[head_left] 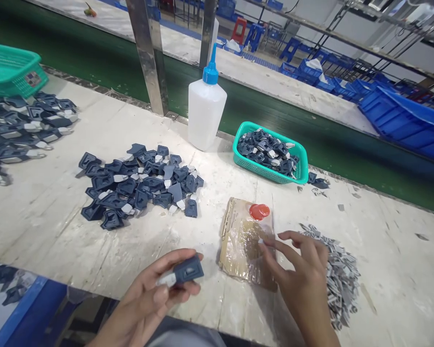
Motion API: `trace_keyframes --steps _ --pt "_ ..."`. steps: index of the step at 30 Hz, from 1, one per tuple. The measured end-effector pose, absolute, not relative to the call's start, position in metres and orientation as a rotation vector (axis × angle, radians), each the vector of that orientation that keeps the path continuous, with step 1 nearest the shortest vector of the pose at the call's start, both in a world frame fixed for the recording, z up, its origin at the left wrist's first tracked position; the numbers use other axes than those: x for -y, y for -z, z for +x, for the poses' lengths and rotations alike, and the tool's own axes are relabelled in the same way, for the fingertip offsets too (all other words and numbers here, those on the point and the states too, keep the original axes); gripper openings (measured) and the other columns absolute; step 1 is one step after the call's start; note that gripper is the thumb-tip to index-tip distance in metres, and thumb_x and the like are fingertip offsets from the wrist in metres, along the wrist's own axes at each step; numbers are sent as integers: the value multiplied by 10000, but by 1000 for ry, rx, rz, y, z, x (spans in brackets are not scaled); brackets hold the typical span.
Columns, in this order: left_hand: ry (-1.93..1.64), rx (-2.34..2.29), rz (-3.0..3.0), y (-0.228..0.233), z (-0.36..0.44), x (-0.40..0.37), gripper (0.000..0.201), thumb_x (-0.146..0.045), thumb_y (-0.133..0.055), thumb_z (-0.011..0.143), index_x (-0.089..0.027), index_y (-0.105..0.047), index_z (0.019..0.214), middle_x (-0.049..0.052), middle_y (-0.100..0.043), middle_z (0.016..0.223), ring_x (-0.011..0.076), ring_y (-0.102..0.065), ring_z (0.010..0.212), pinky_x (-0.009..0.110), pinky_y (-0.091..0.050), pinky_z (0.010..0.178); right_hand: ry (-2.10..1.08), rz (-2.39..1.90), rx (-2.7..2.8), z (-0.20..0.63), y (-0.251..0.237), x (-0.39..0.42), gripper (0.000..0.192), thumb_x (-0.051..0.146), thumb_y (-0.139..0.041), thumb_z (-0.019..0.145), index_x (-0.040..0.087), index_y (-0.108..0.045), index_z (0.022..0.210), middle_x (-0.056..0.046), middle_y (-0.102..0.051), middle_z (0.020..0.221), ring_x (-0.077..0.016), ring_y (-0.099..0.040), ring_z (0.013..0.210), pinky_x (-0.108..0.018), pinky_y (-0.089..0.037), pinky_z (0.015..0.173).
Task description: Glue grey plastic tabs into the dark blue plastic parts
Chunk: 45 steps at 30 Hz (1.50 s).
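Observation:
My left hand [159,289] grips a dark blue plastic piece [188,269] with a white tip, above the table's front edge. Between the thumb and forefinger of my right hand [300,270] is a small pale piece [261,242], pinched over a glue-smeared cardboard pad [235,241]. A red blob [259,212] sits at the pad's far end. To the right, partly behind my right wrist, lies a heap of small grey pieces [343,274]. Left of the pad spreads a pile of dark blue and white pieces [141,183].
A white squeeze bottle [206,111] with a blue nozzle stands behind the pile. Beside it, a green basket [246,168] holds more blue pieces. Another green basket [10,72] and pile are at left. A metal post [148,58] rises by the green belt [332,140].

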State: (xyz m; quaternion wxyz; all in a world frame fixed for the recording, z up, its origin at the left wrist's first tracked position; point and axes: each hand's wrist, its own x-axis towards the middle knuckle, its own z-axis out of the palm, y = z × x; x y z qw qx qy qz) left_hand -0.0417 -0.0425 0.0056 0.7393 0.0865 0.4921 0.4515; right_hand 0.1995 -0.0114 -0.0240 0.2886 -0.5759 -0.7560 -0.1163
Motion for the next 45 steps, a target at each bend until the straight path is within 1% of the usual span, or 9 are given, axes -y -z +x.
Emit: trace_keyframes --steps 2,5,10,15,24,30,35,42,45 --pt "-1013 -1105 176 0 -46 45 434 -339 -863 477 -282 -747 891 20 -742 923 136 -653 749 134 -492 695 283 -1542 2055 197 28 3 60 256 -619 787 202 -644 793 -66 -541 922 -189 -425 859 -354 -385 746" --pt "-1061 -1102 219 9 -51 46 327 -341 -830 554 -290 -745 865 24 -722 991 115 -632 655 159 -497 610 266 -1537 2092 198 33 -1 59 248 -620 786 196 -645 798 -70 -534 928 -196 -404 874 -353 -383 740" --pt "-1176 -940 282 15 -54 43 262 -462 -735 647 -235 -724 777 23 -640 752 124 -566 582 242 -478 600 277 -1502 2131 197 32 -1 50 214 -625 782 174 -647 803 -74 -532 912 -188 -419 858 -360 -373 744" --pt "-1141 -986 250 7 -52 41 242 -465 -725 660 -245 -711 760 -17 -603 769 105 -551 615 212 -456 616 274 -1515 2162 197 30 0 66 219 -622 785 162 -646 808 -79 -524 921 -188 -431 851 -368 -365 739" --pt "-1091 -888 258 8 -49 43 324 -379 -730 692 -293 -708 1004 -13 -619 799 86 -549 588 198 -439 558 284 -1497 2204 198 29 0 61 200 -626 777 153 -646 809 -87 -518 921 -201 -413 866 -366 -356 739" --pt "-1070 -871 296 11 -46 39 250 -391 -747 665 -305 -707 896 -36 -645 691 45 -463 466 167 -386 471 259 -1501 2174 197 28 2 59 217 -628 777 168 -646 804 -81 -518 906 -196 -397 852 -375 -357 749" --pt "-1042 -951 263 14 -41 40 307 -441 -738 656 -284 -723 919 -11 -691 741 135 -609 782 203 -439 753 255 -1515 2158 198 28 5 75 238 -612 790 181 -650 821 -79 -517 907 -204 -394 876 -371 -362 745" --pt "-979 -812 250 34 -31 41 250 -339 -688 753 -290 -687 998 8 -707 917 181 -617 942 298 -441 872 279 -1505 2151 196 24 6 63 237 -625 782 183 -646 807 -78 -527 899 -195 -412 851 -377 -354 752" --pt "-961 -827 306 41 -28 41 208 -339 -658 781 -286 -672 982 3 -682 953 176 -595 994 290 -433 885 371 -1492 2058 195 19 8 98 202 -660 755 187 -639 850 -65 -533 875 -175 -443 809 -381 -335 760"
